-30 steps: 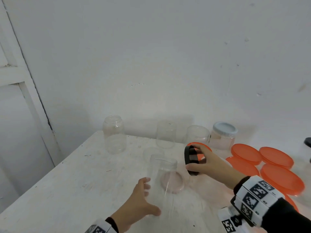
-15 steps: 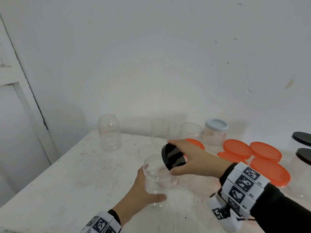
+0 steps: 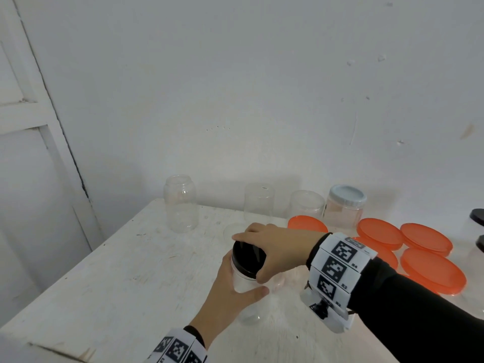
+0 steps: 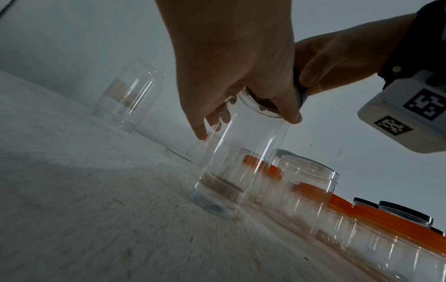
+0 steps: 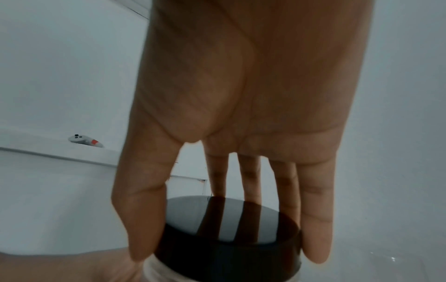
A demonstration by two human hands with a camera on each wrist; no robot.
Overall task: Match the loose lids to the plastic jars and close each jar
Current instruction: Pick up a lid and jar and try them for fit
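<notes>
A tall clear plastic jar (image 3: 245,282) (image 4: 239,162) stands on the white table (image 3: 125,281). My left hand (image 3: 230,289) (image 4: 229,63) grips its upper wall. A black lid (image 3: 248,258) (image 5: 229,227) sits on the jar's mouth, and my right hand (image 3: 275,250) (image 5: 241,114) grips the lid's rim from above with thumb and fingers. Several open clear jars (image 3: 180,203) stand along the back wall, with one jar under a pale blue lid (image 3: 347,196). Loose orange lids (image 3: 432,268) lie at the right.
Two jars with black lids (image 3: 478,216) stand at the far right edge. A flat clear lid (image 3: 233,230) lies behind my hands. The wall is close behind the jars; a white door frame (image 3: 60,153) is at the left. The table's front left part is bare.
My left hand closed round the jar. My right hand carried the black lid left and down, turning it flat, and now it rests on the jar's mouth.
</notes>
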